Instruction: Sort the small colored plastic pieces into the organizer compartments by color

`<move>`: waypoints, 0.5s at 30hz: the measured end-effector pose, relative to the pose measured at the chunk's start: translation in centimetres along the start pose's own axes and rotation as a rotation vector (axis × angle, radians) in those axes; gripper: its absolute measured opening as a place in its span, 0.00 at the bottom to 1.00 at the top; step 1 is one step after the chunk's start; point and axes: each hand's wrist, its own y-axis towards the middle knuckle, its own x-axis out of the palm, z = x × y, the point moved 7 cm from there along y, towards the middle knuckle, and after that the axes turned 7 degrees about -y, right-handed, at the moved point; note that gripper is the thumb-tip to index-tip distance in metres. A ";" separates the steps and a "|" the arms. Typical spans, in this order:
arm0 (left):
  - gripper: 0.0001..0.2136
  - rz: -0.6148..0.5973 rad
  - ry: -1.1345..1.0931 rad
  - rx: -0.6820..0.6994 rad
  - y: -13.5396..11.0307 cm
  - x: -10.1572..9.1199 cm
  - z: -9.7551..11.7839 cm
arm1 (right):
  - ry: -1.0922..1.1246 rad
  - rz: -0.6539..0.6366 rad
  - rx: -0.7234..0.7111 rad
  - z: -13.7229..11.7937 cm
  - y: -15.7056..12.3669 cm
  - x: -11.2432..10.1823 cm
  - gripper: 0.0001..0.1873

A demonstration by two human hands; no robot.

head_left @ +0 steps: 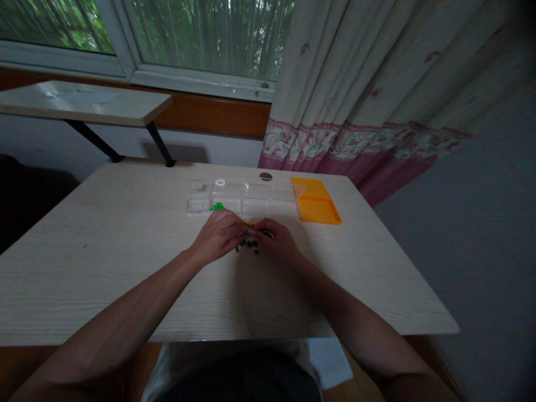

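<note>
left hand (218,237) and right hand (276,239) palms down, fingers curled, fingertips meeting

Both forearms are bare from the fingers back to the frame edge, with no sleeves, watch, rings or gloves visible. The left hand (218,234) and right hand (277,237) are uncovered. Behind the forearms, a pale top and dark trousers show.

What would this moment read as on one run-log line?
left hand: on small coloured pieces | right hand: on same pieces | grip: unclear | clear compartment box: behind hands, green bits inside | orange lid: right of box
</note>
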 end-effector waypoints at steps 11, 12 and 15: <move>0.10 0.049 -0.041 -0.039 0.1 -0.5 -1.0 | -0.187 0.057 -0.131 -0.3 0.1 -0.4 0.10; 0.10 0.073 -0.046 -0.067 0.0 -0.6 -1.3 | -0.247 0.056 -0.170 -0.4 0.0 -0.4 0.09; 0.11 0.162 -0.047 -0.166 -0.2 -1.2 -2.6 | -0.468 0.019 -0.270 -0.6 -0.2 0.1 0.07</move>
